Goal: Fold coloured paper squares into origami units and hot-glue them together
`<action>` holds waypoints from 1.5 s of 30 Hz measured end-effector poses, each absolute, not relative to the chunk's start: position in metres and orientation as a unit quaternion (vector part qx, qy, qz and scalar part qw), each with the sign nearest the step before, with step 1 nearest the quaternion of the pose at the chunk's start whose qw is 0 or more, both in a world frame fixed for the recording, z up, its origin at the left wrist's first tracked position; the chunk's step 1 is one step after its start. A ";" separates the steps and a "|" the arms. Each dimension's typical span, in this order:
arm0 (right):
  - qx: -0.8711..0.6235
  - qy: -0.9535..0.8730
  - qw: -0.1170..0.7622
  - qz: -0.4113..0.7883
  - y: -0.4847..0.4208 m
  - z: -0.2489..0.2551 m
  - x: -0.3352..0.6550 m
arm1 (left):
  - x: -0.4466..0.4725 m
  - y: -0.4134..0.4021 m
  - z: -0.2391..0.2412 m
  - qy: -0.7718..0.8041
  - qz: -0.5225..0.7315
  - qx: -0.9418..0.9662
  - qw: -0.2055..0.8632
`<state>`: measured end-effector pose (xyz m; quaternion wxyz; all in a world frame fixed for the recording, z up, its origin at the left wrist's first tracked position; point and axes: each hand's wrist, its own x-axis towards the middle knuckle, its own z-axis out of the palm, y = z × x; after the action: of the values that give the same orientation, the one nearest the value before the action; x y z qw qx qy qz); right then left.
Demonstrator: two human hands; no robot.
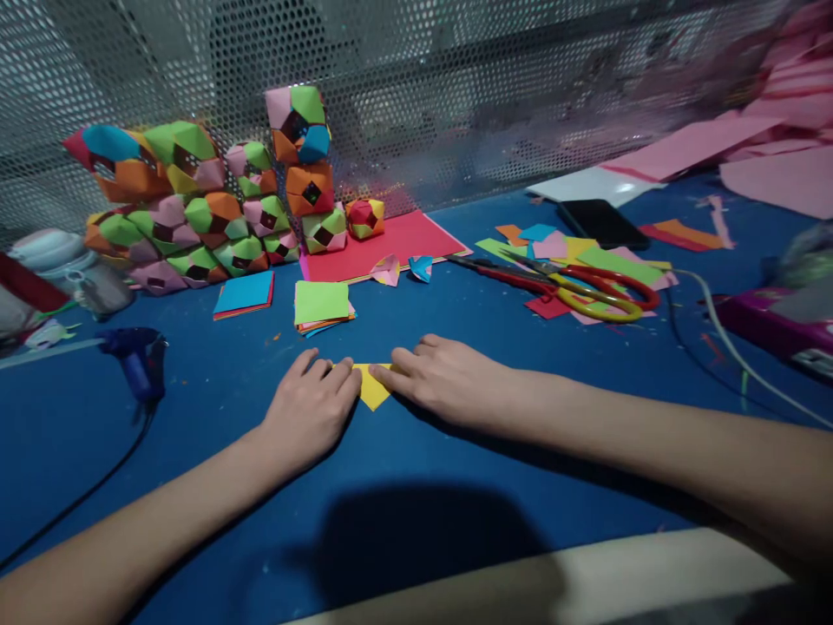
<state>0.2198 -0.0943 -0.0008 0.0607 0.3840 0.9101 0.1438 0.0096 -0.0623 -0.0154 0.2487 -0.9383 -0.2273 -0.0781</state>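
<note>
A small yellow paper (373, 387), folded to a triangle with its point towards me, lies flat on the blue table. My left hand (316, 398) grips its left corner, fingers curled and pressed down. On the right corner, my right hand (439, 375) presses with its fingers bent, the index finger reaching onto the paper. Fingers cover both ends of the fold. Beyond my hands sits a stack of square papers (322, 303), green on top. Left of it is another stack with a blue top sheet (244, 293). Two small folded pieces, one pink and yellow (386, 270), one blue (421, 268), lie behind.
Colourful folded-paper balls (195, 208) are piled against a perforated metal screen (416, 113). A blue glue gun (135, 356) with its cord lies left. At right are scissors (573, 291), paper scraps (547, 243), a black phone (604, 223), a cable (722, 334) and pink sheets (781, 174).
</note>
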 end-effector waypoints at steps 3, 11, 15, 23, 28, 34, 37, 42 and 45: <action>0.388 0.909 0.061 0.136 -0.094 0.000 0.220 | 0.009 -0.064 -0.014 -0.257 -0.089 -0.927 0.258; 0.419 0.900 0.034 0.119 -0.091 0.004 0.224 | 0.009 -0.063 -0.010 -0.326 -0.119 -0.909 0.231; 0.441 0.889 -0.049 0.113 -0.090 0.004 0.225 | 0.009 -0.058 -0.013 -0.323 -0.170 -0.922 0.130; 0.451 0.865 -0.220 -0.027 -0.074 -0.021 0.225 | 0.010 -0.052 -0.013 -0.321 -0.202 -0.924 -0.041; 0.429 0.840 -0.302 -0.137 -0.069 -0.024 0.224 | 0.009 -0.052 -0.012 -0.335 -0.233 -0.910 -0.078; 0.420 0.832 -0.319 -0.174 -0.070 -0.022 0.223 | 0.008 -0.051 -0.010 -0.354 -0.274 -0.879 -0.163; 0.420 0.837 -0.309 -0.163 -0.071 -0.024 0.224 | 0.007 -0.048 -0.009 -0.408 -0.298 -0.838 -0.207; 0.484 0.762 -0.350 -0.250 -0.067 -0.024 0.221 | 0.009 -0.047 -0.008 -0.424 -0.315 -0.798 -0.289; 0.487 0.740 -0.358 -0.294 -0.070 -0.021 0.216 | 0.011 -0.052 -0.006 -0.396 -0.336 -0.802 -0.296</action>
<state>0.2162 -0.0695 -0.0209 -0.3581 0.4873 0.7400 -0.2944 0.0108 -0.0517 -0.0062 -0.2958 -0.8022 -0.3955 -0.3356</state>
